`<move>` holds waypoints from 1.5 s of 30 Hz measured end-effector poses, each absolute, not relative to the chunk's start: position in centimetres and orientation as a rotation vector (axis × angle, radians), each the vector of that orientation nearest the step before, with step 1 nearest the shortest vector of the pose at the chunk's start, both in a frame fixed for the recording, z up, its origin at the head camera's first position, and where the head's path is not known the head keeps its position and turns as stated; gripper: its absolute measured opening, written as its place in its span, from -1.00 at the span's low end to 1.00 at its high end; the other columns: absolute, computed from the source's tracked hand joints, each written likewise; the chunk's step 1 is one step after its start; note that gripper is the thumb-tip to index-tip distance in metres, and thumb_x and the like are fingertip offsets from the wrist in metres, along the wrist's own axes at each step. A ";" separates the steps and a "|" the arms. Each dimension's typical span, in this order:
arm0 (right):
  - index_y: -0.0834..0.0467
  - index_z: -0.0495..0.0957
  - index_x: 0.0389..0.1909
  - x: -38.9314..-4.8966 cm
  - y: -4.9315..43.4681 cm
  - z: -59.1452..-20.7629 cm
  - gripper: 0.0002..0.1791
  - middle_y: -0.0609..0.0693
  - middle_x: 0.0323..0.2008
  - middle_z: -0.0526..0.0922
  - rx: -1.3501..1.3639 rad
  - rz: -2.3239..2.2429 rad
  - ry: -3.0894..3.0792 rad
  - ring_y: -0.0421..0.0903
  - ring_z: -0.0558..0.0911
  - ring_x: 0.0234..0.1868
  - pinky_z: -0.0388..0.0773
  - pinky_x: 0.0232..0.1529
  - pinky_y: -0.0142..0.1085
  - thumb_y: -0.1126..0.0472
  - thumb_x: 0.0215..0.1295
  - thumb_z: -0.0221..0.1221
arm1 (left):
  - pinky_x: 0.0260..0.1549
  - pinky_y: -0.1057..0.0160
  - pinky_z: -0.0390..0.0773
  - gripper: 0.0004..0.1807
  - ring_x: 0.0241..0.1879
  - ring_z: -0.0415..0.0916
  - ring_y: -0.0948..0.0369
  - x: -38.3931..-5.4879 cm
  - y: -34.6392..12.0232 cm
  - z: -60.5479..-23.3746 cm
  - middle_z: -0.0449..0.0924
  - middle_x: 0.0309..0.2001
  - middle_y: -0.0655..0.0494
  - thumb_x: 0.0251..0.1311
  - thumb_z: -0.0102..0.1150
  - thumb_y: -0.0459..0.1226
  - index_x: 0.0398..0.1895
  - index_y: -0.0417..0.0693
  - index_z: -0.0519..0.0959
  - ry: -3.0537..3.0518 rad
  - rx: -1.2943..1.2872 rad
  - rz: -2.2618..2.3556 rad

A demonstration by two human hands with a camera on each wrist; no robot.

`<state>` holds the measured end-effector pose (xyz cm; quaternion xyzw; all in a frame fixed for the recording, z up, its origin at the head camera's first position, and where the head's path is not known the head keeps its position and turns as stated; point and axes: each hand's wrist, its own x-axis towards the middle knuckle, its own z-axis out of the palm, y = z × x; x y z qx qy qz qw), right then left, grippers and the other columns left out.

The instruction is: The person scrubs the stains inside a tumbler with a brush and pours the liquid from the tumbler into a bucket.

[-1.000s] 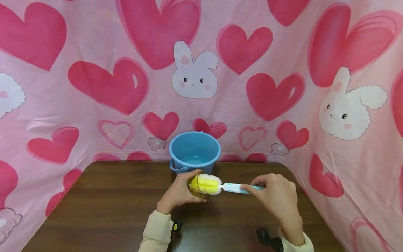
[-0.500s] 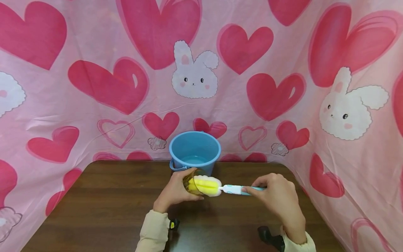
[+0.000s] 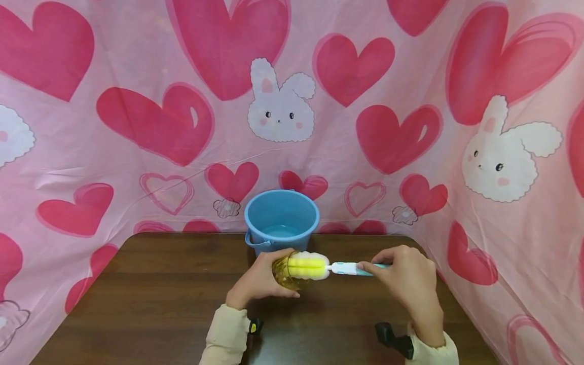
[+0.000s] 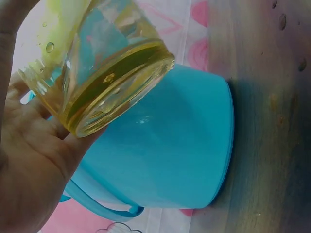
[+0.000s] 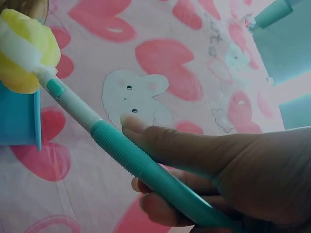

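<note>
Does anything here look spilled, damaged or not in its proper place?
A few small dark spots on the wooden table, seen in the left wrist view, look like splashed drops, though I cannot confirm they are wet. Otherwise nothing stands out: the blue bucket stands upright, and the amber cup shows no visible damage.

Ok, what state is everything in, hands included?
Transparent amber cup: tipped sideways, held up, droplets on its wall.
Yellow-and-white sponge brush: sponge at the cup's mouth, mostly outside.
Round light-blue plastic bucket: upright, handle down, contents unclear.
Brown wood-grain table: spotted with drops.
Left hand: gripping the cup.
Right hand: holding the brush.
</note>
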<state>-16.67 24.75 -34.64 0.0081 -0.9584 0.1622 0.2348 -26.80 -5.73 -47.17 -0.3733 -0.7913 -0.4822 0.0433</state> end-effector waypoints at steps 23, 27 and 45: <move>-0.16 0.74 -0.59 -14.6 24.6 -33.9 -0.72 -0.27 -0.63 0.59 0.142 0.415 -2.658 -0.23 0.44 -0.55 0.33 -0.59 -0.25 -0.19 -0.17 0.59 | 0.19 0.02 0.58 -0.03 0.13 0.51 0.25 -26.3 -6.2 -46.5 0.61 0.20 0.23 -0.22 0.71 -0.05 0.37 0.02 0.46 -2.524 -1.105 -1.415; -0.16 0.74 -0.59 -14.6 24.9 -33.9 -0.72 -0.26 -0.61 0.60 0.131 0.412 -2.668 -0.23 0.46 -0.55 0.34 -0.59 -0.25 -0.19 -0.17 0.59 | 0.20 0.04 0.58 -0.04 0.12 0.51 0.27 -26.3 -6.3 -46.6 0.60 0.18 0.29 -0.24 0.72 -0.07 0.35 0.03 0.47 -2.519 -1.097 -1.410; -0.09 0.77 -0.56 -16.1 24.2 -34.7 -0.71 -0.19 -0.60 0.65 0.117 0.357 -2.640 -0.17 0.46 -0.57 0.31 -0.63 -0.25 -0.17 -0.14 0.58 | 0.10 0.16 0.62 -0.12 0.03 0.54 0.28 -26.3 -5.1 -46.8 0.63 0.08 0.36 -0.26 0.72 -0.09 0.26 0.16 0.51 -2.488 -1.179 -1.391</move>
